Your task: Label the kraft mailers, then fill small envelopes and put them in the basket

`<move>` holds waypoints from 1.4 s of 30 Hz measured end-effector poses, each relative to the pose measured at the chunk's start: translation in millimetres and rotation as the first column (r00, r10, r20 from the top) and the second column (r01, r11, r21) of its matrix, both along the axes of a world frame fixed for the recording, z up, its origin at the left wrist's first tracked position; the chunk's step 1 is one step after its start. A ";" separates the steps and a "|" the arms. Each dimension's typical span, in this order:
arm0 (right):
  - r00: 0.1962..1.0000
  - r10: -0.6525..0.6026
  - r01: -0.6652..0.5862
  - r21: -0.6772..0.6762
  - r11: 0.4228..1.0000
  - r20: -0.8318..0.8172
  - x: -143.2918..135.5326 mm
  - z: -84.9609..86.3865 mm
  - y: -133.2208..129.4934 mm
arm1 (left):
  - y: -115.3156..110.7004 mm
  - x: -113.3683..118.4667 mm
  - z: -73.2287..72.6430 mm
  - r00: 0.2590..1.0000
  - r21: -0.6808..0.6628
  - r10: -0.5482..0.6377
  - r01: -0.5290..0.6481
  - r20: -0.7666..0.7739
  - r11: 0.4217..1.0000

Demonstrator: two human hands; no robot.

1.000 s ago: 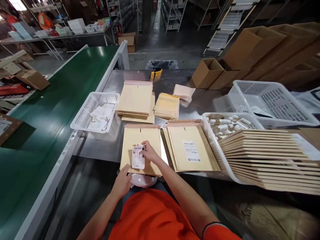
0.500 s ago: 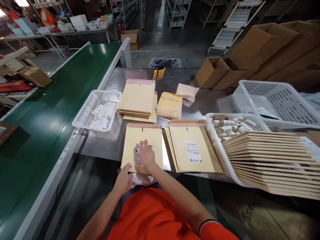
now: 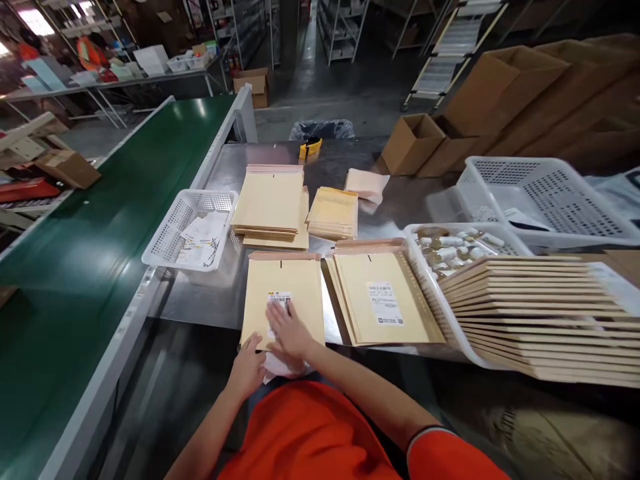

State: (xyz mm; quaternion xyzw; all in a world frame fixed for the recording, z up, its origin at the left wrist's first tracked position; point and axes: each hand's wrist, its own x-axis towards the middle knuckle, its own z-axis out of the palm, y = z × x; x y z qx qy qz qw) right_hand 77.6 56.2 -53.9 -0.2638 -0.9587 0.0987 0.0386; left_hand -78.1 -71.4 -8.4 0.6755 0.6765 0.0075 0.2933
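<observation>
A yellow padded envelope [image 3: 303,280] lies flat at the front edge of the metal table, its pink flap strip at the far end. On it is a white printed label [image 3: 279,297], partly covered by my right hand [image 3: 289,331], which lies flat with fingers stretched out. My left hand [image 3: 247,367] rests at the envelope's near left corner, fingers apart. Crumpled whitish backing paper [image 3: 280,365] shows below the near edge. Just right is a stack of envelopes [image 3: 357,293], the top one labelled.
A white basket of labels [image 3: 190,237] stands left, beside the green conveyor [image 3: 130,173]. Behind are envelope stacks [image 3: 273,200] and smaller mailers [image 3: 333,210]. To the right, a basket of small bottles [image 3: 457,250] adjoins many fanned envelopes [image 3: 540,313]. Cardboard boxes [image 3: 413,143] stand back right.
My right hand has moved down over the label and flattened, so the label's upper part shows now. My left hand has stayed at the corner. The whole view has shifted slightly.
</observation>
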 end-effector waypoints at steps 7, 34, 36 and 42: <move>0.985 0.076 -0.084 -0.047 0.995 -0.152 -3.0 8.6 -22.1 | -21.4 -1.3 27.6 0.994 0.286 -0.075 0.093 -0.074 0.954; 0.608 -0.723 0.782 -0.092 0.616 0.327 196.3 13.4 98.2 | -4.8 -19.2 -12.2 0.997 -0.004 -0.026 0.026 -0.073 1.000; 0.597 -0.732 0.790 -0.083 0.607 0.330 195.9 10.9 97.8 | -5.5 -19.0 -13.6 0.997 0.014 -0.007 0.008 -0.071 1.000; 0.600 -0.724 0.769 0.004 0.639 0.339 201.9 13.2 96.6 | -7.0 -21.9 -19.2 0.996 0.072 -0.044 0.049 -0.072 0.996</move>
